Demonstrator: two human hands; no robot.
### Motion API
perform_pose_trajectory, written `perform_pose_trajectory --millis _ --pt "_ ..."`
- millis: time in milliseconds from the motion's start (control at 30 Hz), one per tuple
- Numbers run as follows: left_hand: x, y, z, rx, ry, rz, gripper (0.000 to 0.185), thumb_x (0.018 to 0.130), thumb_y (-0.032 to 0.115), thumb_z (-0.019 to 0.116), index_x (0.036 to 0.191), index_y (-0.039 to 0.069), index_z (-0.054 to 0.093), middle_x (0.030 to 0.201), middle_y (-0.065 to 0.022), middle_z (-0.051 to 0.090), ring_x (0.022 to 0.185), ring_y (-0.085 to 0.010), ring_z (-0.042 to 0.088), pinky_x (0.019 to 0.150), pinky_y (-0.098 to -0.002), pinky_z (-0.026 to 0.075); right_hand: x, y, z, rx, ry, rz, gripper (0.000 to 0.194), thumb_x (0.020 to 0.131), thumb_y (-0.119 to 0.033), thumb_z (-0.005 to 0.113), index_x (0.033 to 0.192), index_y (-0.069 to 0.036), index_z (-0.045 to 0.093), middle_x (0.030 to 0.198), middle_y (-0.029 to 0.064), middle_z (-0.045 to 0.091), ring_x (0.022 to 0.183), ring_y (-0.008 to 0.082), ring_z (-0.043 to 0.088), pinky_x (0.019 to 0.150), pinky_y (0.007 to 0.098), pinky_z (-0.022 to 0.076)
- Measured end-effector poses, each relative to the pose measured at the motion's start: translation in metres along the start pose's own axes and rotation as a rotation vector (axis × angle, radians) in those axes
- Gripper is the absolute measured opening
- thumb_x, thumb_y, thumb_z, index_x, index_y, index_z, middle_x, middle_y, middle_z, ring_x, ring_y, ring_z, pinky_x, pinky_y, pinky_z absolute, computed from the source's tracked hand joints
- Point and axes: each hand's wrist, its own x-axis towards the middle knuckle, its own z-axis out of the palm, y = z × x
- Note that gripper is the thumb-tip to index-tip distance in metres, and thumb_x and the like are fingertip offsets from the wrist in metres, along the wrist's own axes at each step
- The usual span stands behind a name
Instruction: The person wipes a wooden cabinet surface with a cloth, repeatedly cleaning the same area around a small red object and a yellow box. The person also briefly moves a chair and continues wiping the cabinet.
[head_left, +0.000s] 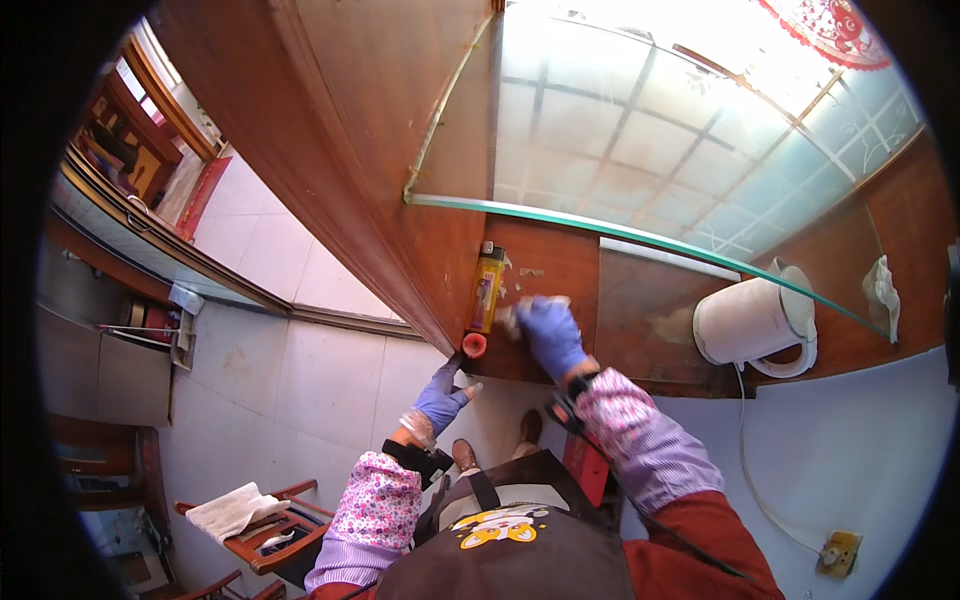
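My right hand (551, 334), in a blue-purple glove, is closed around a crumpled whitish cloth (510, 321) over the brown wooden shelf (551, 259). The cloth is blurred. Just left of it lies a yellow lighter-shaped object (487, 291) with a dark and metal top. A small round red item (474, 345) sits by its lower end. My left hand (442, 397), gloved too, reaches to the bottom corner of the wooden side panel (375, 187). Its thumb stands apart from the fingers, and nothing shows in its grasp. Pale flakes (531, 272) mark the shelf beyond the lighter-shaped object.
A glass pane edge (600, 223) crosses above the shelf. To the right stands a white electric kettle (750, 322), its cord running to a wall socket (838, 553). White crumpled material (885, 296) lies farther right. A wooden chair (277, 532) bearing a cloth (236, 510) is at lower left.
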Motion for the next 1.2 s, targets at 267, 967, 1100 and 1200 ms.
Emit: perform_pose_trajectory --millis 267,967,1100,1200 --pt "0.002 -0.013 0.003 0.060 0.032 -0.039 0.080 0.087 0.026 0.070 0.149 0.001 0.026 0.138 -0.0192 0.045 0.096 -0.0233 0.060 0.088 -0.0320 0.049 0.006 -0.021 0.032 0.048 0.169 0.162 0.016 0.081 -0.008 0.055 0.094 -0.012 0.064 0.089 0.0117 0.060 0.082 0.0314 0.058 0.075 0.0423 0.0429" --pt "0.001 -0.008 -0.001 0.104 -0.016 -0.035 0.081 0.086 0.021 0.069 0.150 0.001 0.023 0.142 -0.0195 0.042 0.090 -0.0209 0.061 0.084 -0.0312 0.050 0.004 0.073 -0.015 0.080 0.145 0.254 0.020 0.089 -0.011 0.053 0.104 -0.011 0.066 0.083 0.0119 0.063 0.079 0.0338 0.060 0.070 0.0436 0.0477" --pt "-0.001 -0.003 0.005 0.135 0.008 -0.028 0.086 0.085 0.022 0.070 0.150 -0.002 0.019 0.143 -0.0226 0.039 0.090 -0.0206 0.061 0.084 -0.0311 0.050 0.010 0.076 0.022 -0.575 -0.063 0.329 0.017 0.093 -0.013 0.048 0.099 -0.007 0.063 0.081 0.0116 0.063 0.073 0.0270 0.061 0.061 0.0400 0.0485" --pt "0.001 -0.006 0.006 0.189 0.016 -0.001 0.089 0.084 0.024 0.072 0.150 -0.003 0.018 0.143 -0.0239 0.037 0.089 -0.0202 0.061 0.084 -0.0309 0.050 -0.012 0.060 0.028 -0.736 0.065 0.294 0.014 0.093 -0.010 0.047 0.095 -0.004 0.060 0.079 0.0113 0.060 0.070 0.0249 0.060 0.058 0.0386 0.0470"
